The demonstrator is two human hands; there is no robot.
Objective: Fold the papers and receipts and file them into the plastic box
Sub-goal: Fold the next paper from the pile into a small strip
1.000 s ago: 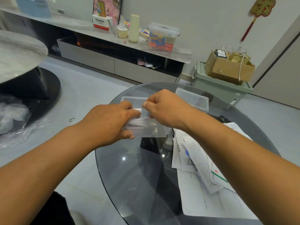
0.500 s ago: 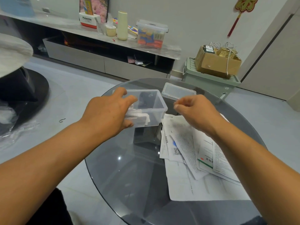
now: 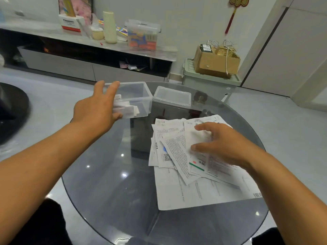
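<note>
Left grip [image 3: 96,107] loosened, fingers straight beside the plastic box [image 3: 134,96], no longer clutching it; folded slips now inside, lid [image 3: 172,97] just beside. Right grip [image 3: 222,145] spread wide, lowered from the box onto the loose papers [image 3: 178,174] on the counter [image 3: 109,183]. Likely picking the next sheet to fold.

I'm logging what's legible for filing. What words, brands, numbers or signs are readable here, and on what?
"Panasonic": red-and-white box on the shelf.
Papers on the table: printed text, too small to read.
QR code and barcode on the papers: marks only, no legible numbers.
Red wall ornament: gold character, cut off, unreadable.
Label on the cardboard box: blurred.
</note>
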